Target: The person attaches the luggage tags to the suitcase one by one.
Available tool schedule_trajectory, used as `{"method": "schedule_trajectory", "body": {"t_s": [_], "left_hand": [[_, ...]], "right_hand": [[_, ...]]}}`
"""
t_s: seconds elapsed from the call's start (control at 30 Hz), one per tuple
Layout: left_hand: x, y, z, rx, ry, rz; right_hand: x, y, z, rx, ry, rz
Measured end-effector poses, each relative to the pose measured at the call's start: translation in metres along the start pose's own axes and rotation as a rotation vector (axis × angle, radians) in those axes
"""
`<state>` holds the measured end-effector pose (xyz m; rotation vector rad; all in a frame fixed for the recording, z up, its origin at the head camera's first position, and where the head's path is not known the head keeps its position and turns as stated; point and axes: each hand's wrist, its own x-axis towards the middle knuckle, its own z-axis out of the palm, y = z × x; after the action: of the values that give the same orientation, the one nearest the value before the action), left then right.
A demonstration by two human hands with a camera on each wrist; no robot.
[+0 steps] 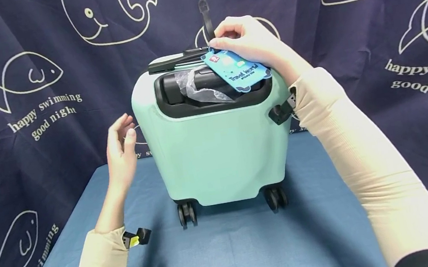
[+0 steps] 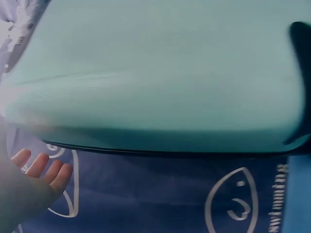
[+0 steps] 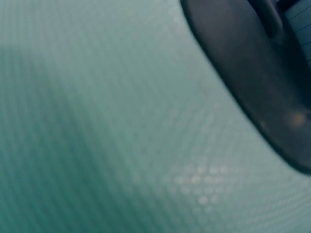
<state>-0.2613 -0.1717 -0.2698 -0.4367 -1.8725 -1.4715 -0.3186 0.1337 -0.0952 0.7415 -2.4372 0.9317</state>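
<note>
One suitcase [image 1: 218, 155] below right hand [image 1: 252, 42]

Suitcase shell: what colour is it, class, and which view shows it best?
Pale mint green; the suitcase shell shows best in the head view.

The suitcase [image 1: 217, 155] stands on the table [image 1: 234, 257] — curtain [image 1: 38, 30] behind, left hand [image 1: 121, 157] to its left, right hand [image 1: 248, 41] and tag [image 1: 235, 68] at top.
</note>
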Motion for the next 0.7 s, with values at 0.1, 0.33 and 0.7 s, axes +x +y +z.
{"method": "schedule_trajectory", "body": {"t_s": [0.1, 0.33, 0.7], "left_hand": [[0.013, 0.014, -0.004, 0.003, 0.018, 0.030], [0.039, 0.038, -0.007, 0.040, 0.009, 0.068], [0.067, 0.059, 0.006, 0.146, -0.048, 0.100]], "right_hand": [[0.000, -0.001, -0.001, -0.003, -0.006, 0.003], [0.001, -0.003, -0.002, 0.006, -0.008, -0.001], [0.000, -0.001, 0.000, 0.001, 0.007, -0.008]]}}
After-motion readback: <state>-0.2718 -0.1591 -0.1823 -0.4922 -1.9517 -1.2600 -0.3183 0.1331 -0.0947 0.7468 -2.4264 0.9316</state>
